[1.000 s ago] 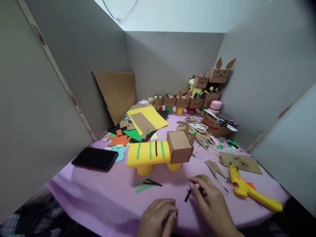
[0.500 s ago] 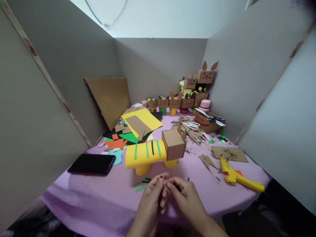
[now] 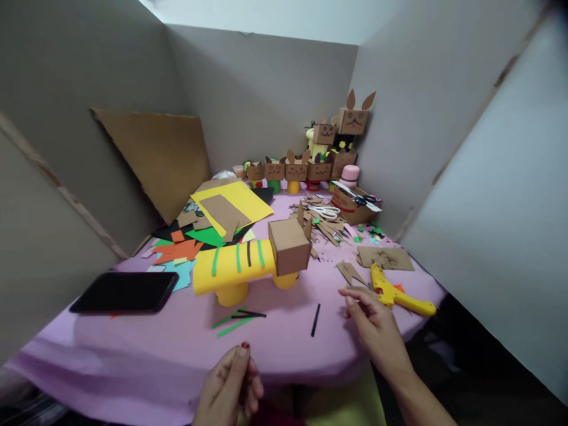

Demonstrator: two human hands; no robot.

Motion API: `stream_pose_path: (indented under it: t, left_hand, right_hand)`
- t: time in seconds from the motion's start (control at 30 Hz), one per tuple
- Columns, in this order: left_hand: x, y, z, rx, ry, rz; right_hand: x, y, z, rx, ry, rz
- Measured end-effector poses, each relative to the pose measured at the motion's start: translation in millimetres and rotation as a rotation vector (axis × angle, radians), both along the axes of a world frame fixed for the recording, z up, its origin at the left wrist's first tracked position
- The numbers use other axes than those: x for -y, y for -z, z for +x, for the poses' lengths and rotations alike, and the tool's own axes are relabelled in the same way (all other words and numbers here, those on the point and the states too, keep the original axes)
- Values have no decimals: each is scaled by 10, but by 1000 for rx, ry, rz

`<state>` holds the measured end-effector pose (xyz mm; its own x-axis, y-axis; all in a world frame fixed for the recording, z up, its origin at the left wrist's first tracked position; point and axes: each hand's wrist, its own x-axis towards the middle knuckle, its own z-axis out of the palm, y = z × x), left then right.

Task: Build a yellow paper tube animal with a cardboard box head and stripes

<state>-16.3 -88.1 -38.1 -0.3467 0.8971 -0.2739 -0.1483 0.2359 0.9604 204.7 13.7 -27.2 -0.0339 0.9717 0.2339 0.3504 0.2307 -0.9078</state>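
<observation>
A yellow paper animal (image 3: pixel 234 266) with green and black stripes and a cardboard box head (image 3: pixel 290 245) stands on the purple-covered table. My left hand (image 3: pixel 233 381) is low at the front edge, fingers curled with thumb against the index finger; whatever it may hold is too small to make out. To the right, my right hand (image 3: pixel 373 319) has its fingers apart, holding nothing, just in front of the yellow glue gun (image 3: pixel 402 296). Between the hands lies one black strip (image 3: pixel 315 320). Green and black strips (image 3: pixel 239 319) lie in front of the animal.
A phone (image 3: pixel 125 292) lies at the left. Coloured paper (image 3: pixel 242 204), cardboard scraps and white scissors (image 3: pixel 325 211) cover the table's middle and back. Behind stand several cardboard-headed figures (image 3: pixel 296 171) and a box (image 3: pixel 355 204). Grey partitions surround the table.
My hands have come apart, the left moving down and left, the right moving right towards the glue gun. The black strip between them now shows fully. The view has shifted right.
</observation>
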Motion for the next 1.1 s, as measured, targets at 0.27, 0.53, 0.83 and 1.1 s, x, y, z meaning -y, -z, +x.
stream_pose_path:
  t: [0.27, 0.53, 0.83, 1.1]
  left_hand:
    - [-234, 93, 403, -1559, 482, 855]
    - [-311, 193, 428, -1665, 582, 761]
    - [-364, 214, 327, -1670, 664, 791]
    - [-449, -26, 119, -1709, 714, 717]
  right_hand:
    - [83, 177, -7, 644, -394, 304]
    - [77, 87, 29, 849, -274, 231]
    - [186, 100, 85, 785, -283, 384]
    - [137, 130, 36, 791, -434, 209]
